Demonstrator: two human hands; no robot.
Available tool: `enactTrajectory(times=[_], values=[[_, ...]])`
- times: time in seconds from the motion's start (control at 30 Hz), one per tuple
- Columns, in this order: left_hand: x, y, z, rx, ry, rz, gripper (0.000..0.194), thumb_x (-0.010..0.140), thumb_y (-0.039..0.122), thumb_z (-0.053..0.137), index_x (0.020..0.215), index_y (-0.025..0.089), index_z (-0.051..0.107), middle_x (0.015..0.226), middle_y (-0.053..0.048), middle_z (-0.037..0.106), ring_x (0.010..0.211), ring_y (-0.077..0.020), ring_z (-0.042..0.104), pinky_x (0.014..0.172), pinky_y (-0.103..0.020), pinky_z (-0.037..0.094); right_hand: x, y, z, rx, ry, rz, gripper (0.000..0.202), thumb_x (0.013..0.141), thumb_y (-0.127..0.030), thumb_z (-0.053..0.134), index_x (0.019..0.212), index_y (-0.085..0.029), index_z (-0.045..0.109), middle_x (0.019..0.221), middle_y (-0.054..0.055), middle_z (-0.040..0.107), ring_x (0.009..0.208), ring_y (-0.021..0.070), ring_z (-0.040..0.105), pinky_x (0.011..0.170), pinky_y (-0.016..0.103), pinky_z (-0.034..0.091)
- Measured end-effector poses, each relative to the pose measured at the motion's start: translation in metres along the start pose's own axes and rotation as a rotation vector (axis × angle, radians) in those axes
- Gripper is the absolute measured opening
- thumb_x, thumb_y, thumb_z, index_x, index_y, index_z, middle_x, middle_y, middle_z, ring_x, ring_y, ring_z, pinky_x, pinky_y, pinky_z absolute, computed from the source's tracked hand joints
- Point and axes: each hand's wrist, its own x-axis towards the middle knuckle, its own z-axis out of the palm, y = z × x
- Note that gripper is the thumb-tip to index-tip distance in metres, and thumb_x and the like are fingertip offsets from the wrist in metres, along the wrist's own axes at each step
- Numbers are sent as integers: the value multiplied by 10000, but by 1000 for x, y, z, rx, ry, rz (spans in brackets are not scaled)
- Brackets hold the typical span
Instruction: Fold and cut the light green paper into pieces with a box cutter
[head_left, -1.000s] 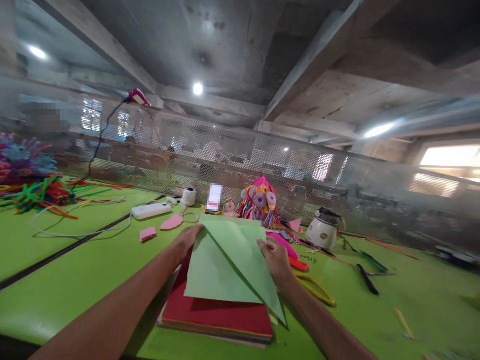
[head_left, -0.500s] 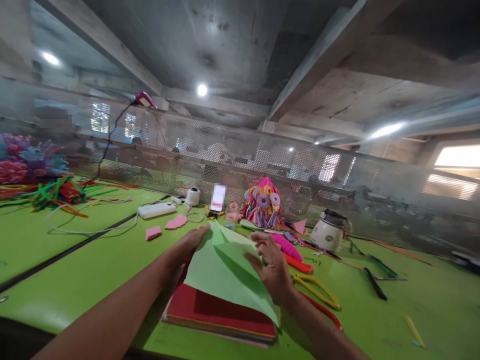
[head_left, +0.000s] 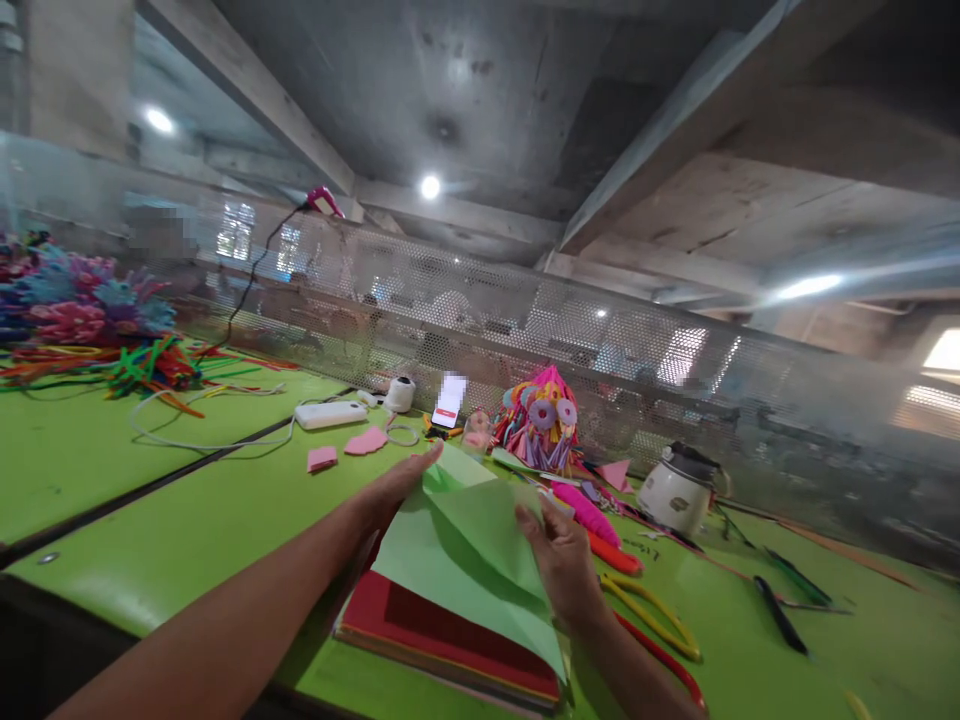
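Light green paper [head_left: 472, 560] lies over a stack of red sheets [head_left: 442, 635], its top layer lifted and bent. My left hand [head_left: 401, 480] is at the paper's upper left edge, its thumb along the edge and the other fingers hidden beneath; it grips the paper there. At the right edge, my right hand [head_left: 553, 545] pinches the raised green sheet between thumb and fingers. The near edge of the green paper curves up off the red stack.
Beyond the paper stand a phone [head_left: 450, 400] and a colourful tasselled ornament [head_left: 541, 420]. Yellow-handled scissors [head_left: 660, 615], a white kettle [head_left: 677, 490] and a black tool [head_left: 780, 612] lie rightward. A white power bank [head_left: 330, 414] and pink paper [head_left: 366, 441] are leftward.
My right hand has closed its fingers on the green sheet's right edge, where they were spread before. The view has shifted left, so things appear further right.
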Motion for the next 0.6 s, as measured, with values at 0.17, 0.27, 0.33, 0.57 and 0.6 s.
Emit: enactTrajectory(times=[0.17,0.27,0.33,0.57,0.6], values=[[-2,-1,-1,28,-97,21,493,679,543,700,929,118,683,824,-117,726,701,-239,686,660,-320,532,1,-1,-3,135,-19,138,277,759,-470,646,793,-196,641,773,36,659,765,211,595,670,298,490],[-3,-1,-1,19,-148,56,583,668,615,667,970,116,676,865,-133,722,746,-254,690,664,-318,531,3,-6,-4,256,-20,202,275,724,-460,687,809,-199,676,761,30,687,766,222,631,678,311,502],[-3,-1,-2,46,-142,106,564,655,571,705,992,121,665,875,-130,718,736,-244,688,653,-307,530,5,-9,-5,323,14,255,270,684,-460,721,736,-199,679,699,20,687,677,208,639,641,308,504],[-9,-1,-2,68,-203,145,493,568,402,816,930,104,665,798,-104,704,624,-191,654,608,-298,529,12,-15,-12,399,70,375,333,683,-526,686,711,-194,668,629,54,695,644,243,671,590,352,537],[-10,-2,-1,76,-213,142,479,554,370,825,921,104,670,790,-100,705,610,-188,650,600,-297,528,13,-16,-14,422,62,383,322,693,-517,679,735,-197,672,653,60,705,668,249,679,597,356,543]])
